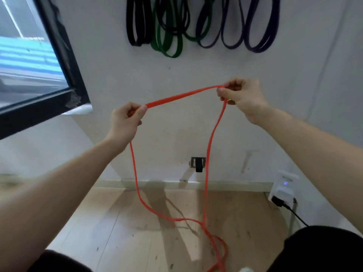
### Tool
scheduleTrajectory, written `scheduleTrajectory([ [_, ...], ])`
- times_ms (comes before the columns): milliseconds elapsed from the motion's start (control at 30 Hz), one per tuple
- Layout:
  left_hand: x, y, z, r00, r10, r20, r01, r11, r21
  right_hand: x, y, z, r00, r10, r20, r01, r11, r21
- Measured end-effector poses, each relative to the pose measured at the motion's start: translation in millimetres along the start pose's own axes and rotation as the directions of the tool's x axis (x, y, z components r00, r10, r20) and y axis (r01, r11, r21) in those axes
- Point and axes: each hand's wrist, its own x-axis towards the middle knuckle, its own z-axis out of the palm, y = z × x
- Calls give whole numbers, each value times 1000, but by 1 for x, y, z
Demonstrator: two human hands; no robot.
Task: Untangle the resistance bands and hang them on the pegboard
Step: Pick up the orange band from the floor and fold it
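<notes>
The left hand (125,120) pinched the orange band (182,95) between thumb and curled fingers; the right hand (241,99), slightly higher, pinched it too. Between the two grips a flat stretch of band ran nearly taut. Below each hand a strand hung down; the strands met low down and ended in loose loops on the floor (117,222). Above the hands, black bands (135,36), green bands (167,50) and purple bands (255,46) hung on the wall (196,71). A window (29,65) stood left of the left hand.

left hand (125,119) and right hand (240,98) pinch an orange band (182,96) stretched between them, below hung bands (202,24).
</notes>
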Motion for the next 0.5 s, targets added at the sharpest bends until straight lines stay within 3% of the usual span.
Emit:
scheduleTrajectory([
  [100,-3,-6,7,999,-51,17,52,998,-40,3,-19,5,991,66,113,-78,992,97],
  [300,-4,-52,-3,967,-222,123,222,975,13,-29,42,22,840,317,439,-294,948,-122],
  [367,-2,-65,-8,949,-257,183,238,964,116,-37,55,20,780,357,514,-322,933,-160],
  [433,-6,-78,-9,885,-304,353,200,932,302,-38,55,16,789,331,517,-350,935,-64],
  [500,-15,-87,-3,762,-363,536,146,903,403,-35,47,14,829,294,476,-359,932,50],
])
